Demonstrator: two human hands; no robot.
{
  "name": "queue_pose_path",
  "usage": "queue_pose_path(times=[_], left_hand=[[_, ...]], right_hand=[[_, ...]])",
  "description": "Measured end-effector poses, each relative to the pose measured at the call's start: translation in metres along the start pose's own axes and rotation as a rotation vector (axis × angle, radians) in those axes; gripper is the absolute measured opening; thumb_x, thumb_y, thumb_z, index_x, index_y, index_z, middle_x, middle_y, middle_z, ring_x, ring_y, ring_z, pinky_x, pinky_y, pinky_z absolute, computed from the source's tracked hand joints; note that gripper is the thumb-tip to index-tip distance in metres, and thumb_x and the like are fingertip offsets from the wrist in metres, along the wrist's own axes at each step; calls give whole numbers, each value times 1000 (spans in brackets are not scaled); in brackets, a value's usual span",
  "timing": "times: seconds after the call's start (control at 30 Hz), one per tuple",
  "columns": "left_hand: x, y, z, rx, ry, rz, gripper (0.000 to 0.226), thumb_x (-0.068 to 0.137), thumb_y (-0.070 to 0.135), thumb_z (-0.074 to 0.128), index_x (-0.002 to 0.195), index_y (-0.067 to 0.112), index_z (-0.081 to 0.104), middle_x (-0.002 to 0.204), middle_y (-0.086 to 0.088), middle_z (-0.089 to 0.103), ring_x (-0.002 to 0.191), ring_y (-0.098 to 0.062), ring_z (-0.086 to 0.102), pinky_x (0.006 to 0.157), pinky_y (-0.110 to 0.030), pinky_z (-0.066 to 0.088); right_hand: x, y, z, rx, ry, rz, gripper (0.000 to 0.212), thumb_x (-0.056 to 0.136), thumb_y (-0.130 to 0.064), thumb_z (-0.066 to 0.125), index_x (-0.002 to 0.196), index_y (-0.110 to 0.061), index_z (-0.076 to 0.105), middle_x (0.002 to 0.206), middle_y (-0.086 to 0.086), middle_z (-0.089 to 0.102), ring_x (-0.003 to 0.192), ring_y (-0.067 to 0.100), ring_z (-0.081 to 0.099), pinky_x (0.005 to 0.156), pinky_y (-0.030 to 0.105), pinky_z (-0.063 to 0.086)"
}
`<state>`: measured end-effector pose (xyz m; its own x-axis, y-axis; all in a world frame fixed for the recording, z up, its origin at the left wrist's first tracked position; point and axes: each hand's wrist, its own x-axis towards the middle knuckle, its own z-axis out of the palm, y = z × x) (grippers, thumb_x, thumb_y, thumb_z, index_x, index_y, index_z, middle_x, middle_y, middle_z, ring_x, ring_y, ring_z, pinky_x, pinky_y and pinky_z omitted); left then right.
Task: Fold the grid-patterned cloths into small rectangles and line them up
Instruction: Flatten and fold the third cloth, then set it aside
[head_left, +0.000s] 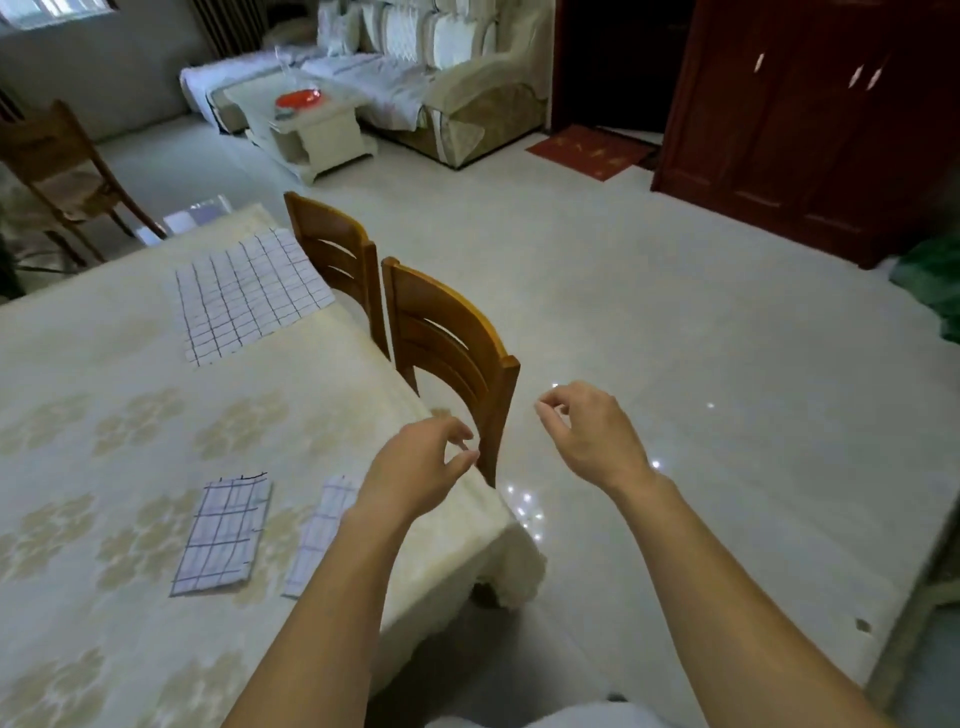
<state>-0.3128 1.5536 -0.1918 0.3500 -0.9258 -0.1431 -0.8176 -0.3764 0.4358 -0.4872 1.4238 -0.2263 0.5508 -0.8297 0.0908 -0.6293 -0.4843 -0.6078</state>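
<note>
A bench draped in cream floral fabric carried a folded cloth just beside a narrower cloth near its front and a spread cloth farther back, with wooden chairs alongside, a glossy pale floor and a sofa beyond, while the left hand and right hand hovered loosely curled, empty.

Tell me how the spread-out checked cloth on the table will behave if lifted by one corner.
The spread cloth lies flat and thin with slight ripples, so it will probably hang limp and feel light. One folded cloth holds its creases, so the spread one should likely fold easily too.
</note>
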Motion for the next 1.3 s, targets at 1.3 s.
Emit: queue_pose_path(times=[1.3], left_hand=[[455, 50, -45, -94, 187, -288, 36, 98, 48, 56, 130, 31, 59, 124, 12, 65, 111, -7, 60, 94, -29, 52]], right_hand=[[497, 129, -53, 47, -154, -321, 17, 98, -30, 58, 104, -23, 72, 102, -11, 67, 92, 5, 60, 79, 18, 42]])
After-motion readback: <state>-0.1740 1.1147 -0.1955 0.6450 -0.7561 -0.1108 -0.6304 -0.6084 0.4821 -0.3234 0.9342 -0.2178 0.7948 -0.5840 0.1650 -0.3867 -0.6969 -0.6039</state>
